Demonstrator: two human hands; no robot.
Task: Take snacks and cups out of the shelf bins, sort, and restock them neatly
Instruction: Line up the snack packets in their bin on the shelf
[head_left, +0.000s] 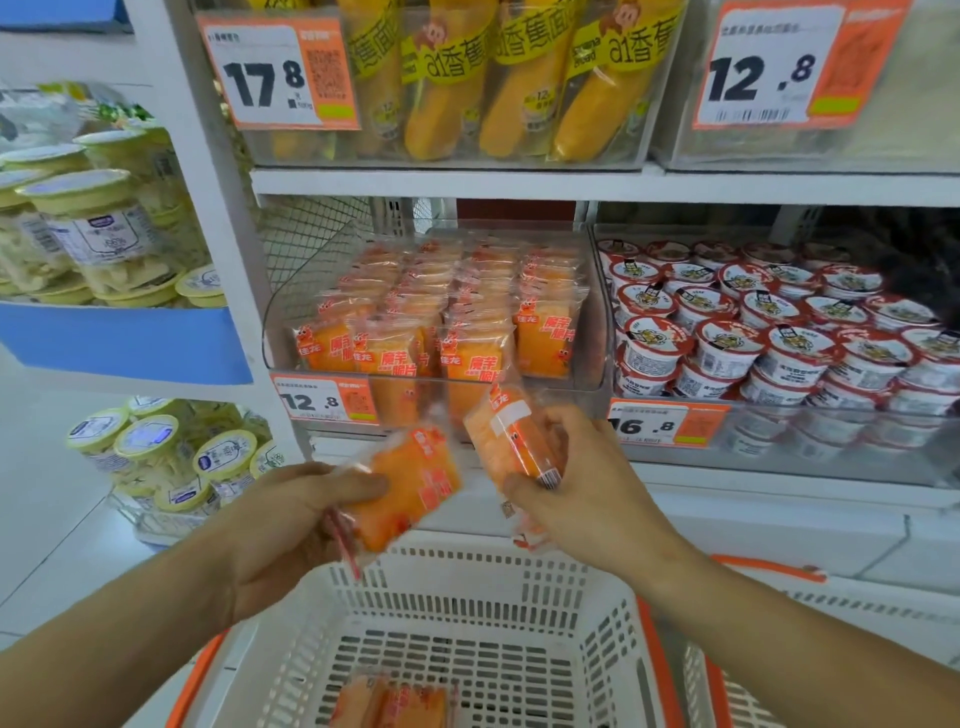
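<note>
Gripping one crinkly, clear-film snack packet apiece, both hands hover above a white plastic basket (467, 613) with slotted walls and orange handles. The left hand (291, 525) curls its fingers and thumb round an orange packet (410, 488) lying nearly flat, its sealed edge pointing down toward the basket. The right hand (587, 488) pinches a second packet (511, 436) held more upright, its back label and barcode showing. A few more of the same packets (395, 704) lie on the basket's perforated floor (blurred at the frame's edge).

Behind the hands, a clear rigid shelf bin (597, 322) holds neat rows of matching orange packets (457, 312) standing on end, with a 12.8 price tag (322, 400) on its front. The neighbouring bin to the right is packed with round, foil-lidded cups (769, 332) in red and white, stacked in tilted layers. On the shelf above, long yellow wrapped breads (519, 88) stand in another clear bin. At left, pale tubs with yellow-green rims (88, 228) are stacked.
</note>
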